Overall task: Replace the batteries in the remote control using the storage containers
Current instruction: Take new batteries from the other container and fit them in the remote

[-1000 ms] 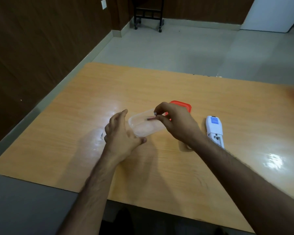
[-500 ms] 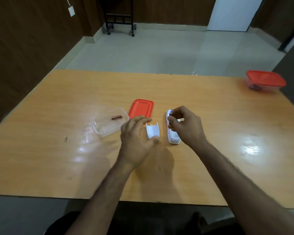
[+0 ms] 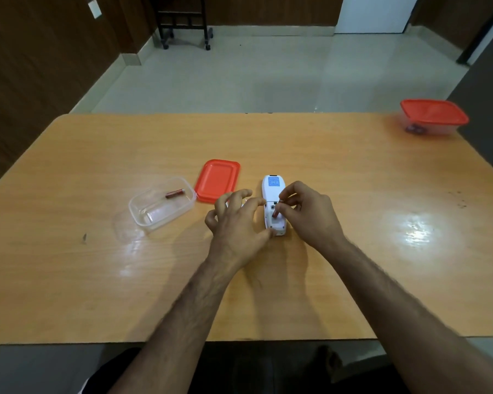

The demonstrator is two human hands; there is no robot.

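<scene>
Bare forearms are reaching in from the near edge of the wooden table [image 3: 69, 280], meeting over a white remote [image 3: 271, 191] lying face down. The left hand [image 3: 236, 223] is resting against the remote's near left side, thumb at its bottom corner, fingers curled loosely above it; whether they are actually gripping anything is hard to tell. Something white is peeking out under those fingers, too hidden to name. The right hand [image 3: 305, 214] is sitting just right of the remote, pinching a small dark red battery [image 3: 276, 212] between thumb and fingertips over the open battery slot; most of the battery is covered by the fingers. Beyond the left hand, an orange lid [image 3: 218, 180] is lying flat. Further left of it, a clear tub [image 3: 143, 214] is holding one dark red battery [image 3: 174, 193]. Far beyond the right hand, near the table's far right corner, a second clear tub [image 3: 433, 120] with an orange lid is standing, its dark contents too blurred to identify.
</scene>
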